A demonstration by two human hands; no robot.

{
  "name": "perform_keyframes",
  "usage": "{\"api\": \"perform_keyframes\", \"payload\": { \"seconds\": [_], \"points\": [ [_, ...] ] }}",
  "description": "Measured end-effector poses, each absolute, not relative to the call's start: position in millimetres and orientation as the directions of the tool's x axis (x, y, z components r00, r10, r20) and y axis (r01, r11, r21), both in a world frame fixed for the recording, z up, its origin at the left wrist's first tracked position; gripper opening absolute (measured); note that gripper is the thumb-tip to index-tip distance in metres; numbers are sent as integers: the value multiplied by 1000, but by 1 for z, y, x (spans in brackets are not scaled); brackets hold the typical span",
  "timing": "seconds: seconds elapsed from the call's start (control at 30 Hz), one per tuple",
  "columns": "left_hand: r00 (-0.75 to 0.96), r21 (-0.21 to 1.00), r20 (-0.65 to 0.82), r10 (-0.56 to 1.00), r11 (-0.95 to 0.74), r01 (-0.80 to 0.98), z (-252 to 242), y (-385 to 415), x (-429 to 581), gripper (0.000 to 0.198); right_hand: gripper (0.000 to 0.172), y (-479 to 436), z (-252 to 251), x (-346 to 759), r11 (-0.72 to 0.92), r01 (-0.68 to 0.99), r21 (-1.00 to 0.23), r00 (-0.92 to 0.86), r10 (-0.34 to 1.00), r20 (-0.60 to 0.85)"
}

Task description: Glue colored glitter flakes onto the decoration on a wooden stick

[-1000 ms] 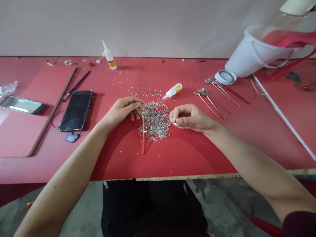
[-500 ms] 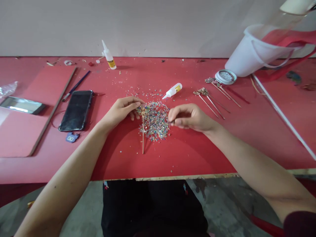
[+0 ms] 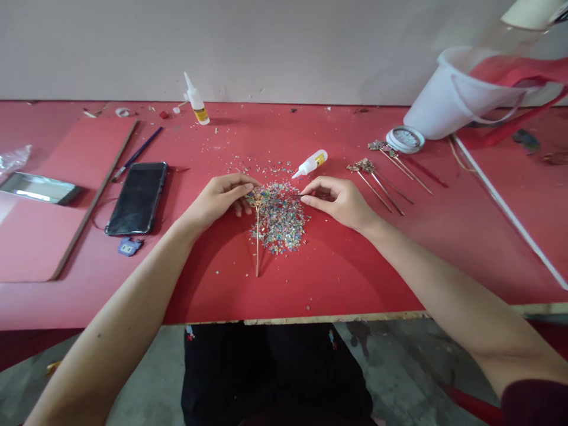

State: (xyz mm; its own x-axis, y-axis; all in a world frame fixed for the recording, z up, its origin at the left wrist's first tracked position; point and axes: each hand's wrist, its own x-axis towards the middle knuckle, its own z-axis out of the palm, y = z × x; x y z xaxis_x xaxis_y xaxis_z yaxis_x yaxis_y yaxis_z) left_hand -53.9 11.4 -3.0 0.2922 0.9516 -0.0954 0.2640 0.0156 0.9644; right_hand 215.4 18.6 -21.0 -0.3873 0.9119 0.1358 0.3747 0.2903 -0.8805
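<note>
My left hand (image 3: 228, 194) pinches the ornate head of a gold hairpin (image 3: 258, 236), whose long stem points down toward me. Between my hands lies a pile of small shiny multicoloured chips (image 3: 284, 222), and the hairpin's head is at its left edge. My right hand (image 3: 339, 201) is closed on thin dark tweezers (image 3: 295, 196), their tip reaching left over the pile. Whether the tip holds a chip is too small to tell. Just beyond the pile, a small glue bottle (image 3: 310, 164) lies on its side with its nozzle toward the chips.
Several finished-looking hairpins (image 3: 377, 183) lie at right, near a small round white pot (image 3: 405, 139) and a white bucket (image 3: 452, 94). Another glue bottle (image 3: 197, 103) stands at the back. At left are a phone (image 3: 136, 198), a brush (image 3: 137, 154) and a board (image 3: 95, 201).
My right hand has turned and shifted slightly up, so the tweezers now point left over the pile toward the hairpin's head. My left hand and the hairpin have stayed put.
</note>
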Motion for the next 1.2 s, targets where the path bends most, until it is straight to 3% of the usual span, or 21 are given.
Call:
{"api": "perform_keyframes", "payload": {
  "seconds": [0.27,0.4,0.57,0.73,0.9,1.07,1.2],
  "points": [
    [287,956,-89,954,1,293,-3,11,-53,21,20,21,-20,217,368,421,-829,-454,877,158],
    [285,958,-90,954,5,288,-3,11,-53,22,16,21,-16,220,495,392,-775,-622,763,173],
    [285,960,-97,953,14,279,-3,11,-54,20,15,21,-15,222,542,264,-798,-760,626,174],
    [286,960,-91,954,8,278,-3,12,-54,22,14,21,-15,222,538,299,-788,-669,707,229],
    [291,966,-100,951,22,258,-3,12,-53,20,14,21,-13,223,504,270,-820,-751,643,148],
    [289,966,-102,952,25,259,-3,11,-53,20,14,20,-13,223,520,280,-807,-679,702,217],
    [290,964,-107,951,28,264,-2,11,-53,19,14,22,-9,227,466,264,-844,-780,618,97]
  ]
}}
